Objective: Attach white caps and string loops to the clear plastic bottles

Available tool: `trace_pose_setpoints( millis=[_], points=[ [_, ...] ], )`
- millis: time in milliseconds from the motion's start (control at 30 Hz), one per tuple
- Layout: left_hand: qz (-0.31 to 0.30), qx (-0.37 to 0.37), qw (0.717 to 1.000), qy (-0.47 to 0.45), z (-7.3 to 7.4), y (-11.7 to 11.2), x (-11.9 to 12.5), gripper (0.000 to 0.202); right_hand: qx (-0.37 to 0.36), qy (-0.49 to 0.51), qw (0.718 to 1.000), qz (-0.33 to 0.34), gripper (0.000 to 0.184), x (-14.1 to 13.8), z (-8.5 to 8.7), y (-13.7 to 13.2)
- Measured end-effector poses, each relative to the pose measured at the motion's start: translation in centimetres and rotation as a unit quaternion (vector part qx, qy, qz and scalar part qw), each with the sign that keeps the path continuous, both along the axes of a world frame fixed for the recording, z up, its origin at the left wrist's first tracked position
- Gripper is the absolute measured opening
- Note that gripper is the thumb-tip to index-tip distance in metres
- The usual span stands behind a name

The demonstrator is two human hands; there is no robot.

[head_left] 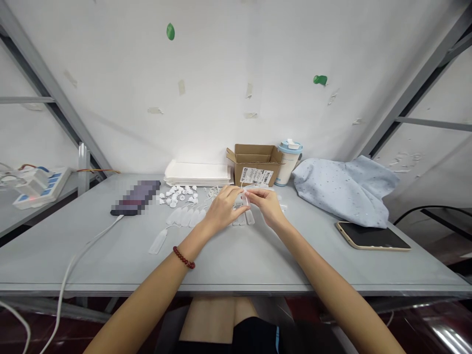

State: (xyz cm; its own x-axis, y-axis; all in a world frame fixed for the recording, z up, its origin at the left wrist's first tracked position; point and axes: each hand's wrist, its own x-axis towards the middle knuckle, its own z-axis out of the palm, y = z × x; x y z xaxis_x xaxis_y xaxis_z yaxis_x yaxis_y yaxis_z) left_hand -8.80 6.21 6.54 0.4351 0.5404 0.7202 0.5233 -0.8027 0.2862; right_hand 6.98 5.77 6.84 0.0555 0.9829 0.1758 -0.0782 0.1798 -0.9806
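White piece (247, 199) in right hand (268, 205)

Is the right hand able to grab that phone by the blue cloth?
Probably yes: nothing tall stands between the right hand and the phone, and the blue cloth leaves most of it uncovered. The hand looks busy with something small, though.

From where I stand, a marked white wall (221, 59) spans twelve o'clock, with pale tape scraps (250, 115) and green patches (170, 31) at eleven and half past one. Grey metal posts (409, 91) slant at ten and two. A grey table (239, 265) reaches to six. Around four, bright light (448, 339) glints on the dark reddish floor (424, 329).
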Motion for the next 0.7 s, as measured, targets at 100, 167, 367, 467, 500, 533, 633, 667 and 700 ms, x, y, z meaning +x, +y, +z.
trace_pose_setpoints(
  millis=[100,167,367,467,500,533,633,667,700],
  points=[
    [0.01,-0.007,1.0,0.01,0.0,-0.01,-0.01,0.04,-0.004,-0.002,1.0,0.004,0.022,-0.08,0.0,-0.06],
    [0.012,-0.01,1.0,0.02,-0.02,0.0,-0.04,0.044,-0.005,-0.001,1.0,0.006,0.023,-0.1,0.0,-0.09],
    [0.019,0.004,1.0,0.024,0.0,-0.08,-0.05,0.04,-0.001,-0.006,1.0,0.024,0.026,-0.15,-0.08,-0.18],
    [0.006,0.001,1.0,0.02,0.1,-0.18,0.02,0.035,-0.005,0.005,0.999,0.035,0.028,-0.19,-0.17,-0.17],
    [0.002,-0.002,1.0,0.02,0.13,-0.21,0.04,0.034,-0.007,0.011,0.999,0.036,0.028,-0.2,-0.2,-0.15],
    [0.0,-0.003,1.0,0.02,0.14,-0.22,0.04,0.035,-0.01,0.016,0.999,0.035,0.028,-0.21,-0.23,-0.14],
    [0.001,-0.007,1.0,0.024,0.12,-0.19,0.03,0.036,-0.019,0.032,0.999,0.034,0.026,-0.23,-0.26,-0.14],
    [0.001,-0.009,1.0,0.024,0.11,-0.16,0.01,0.037,-0.022,0.035,0.998,0.036,0.026,-0.23,-0.25,-0.16],
    [0.001,-0.012,1.0,0.024,0.12,-0.13,-0.01,0.037,-0.024,0.037,0.998,0.039,0.025,-0.24,-0.23,-0.18]
  ],
)
